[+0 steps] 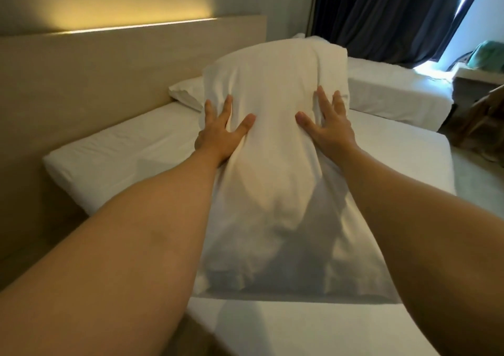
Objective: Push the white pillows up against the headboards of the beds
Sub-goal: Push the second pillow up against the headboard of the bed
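Both palms flat, fingers spread, not clamped: left hand [223, 129] and right hand [326, 126] pressed on the flanks of the white pillow [272, 164] lying lengthwise on the bed [122, 159], to shove it squarely toward the headboard [109, 69] left of the grip, where a second pillow [185, 92] sits.

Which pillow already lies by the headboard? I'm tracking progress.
The small pillow, flat beside the headboard; the big pillow is under both hands.

White pillow [272, 137]; beige headboard [109, 63]; navy curtain [381, 14].
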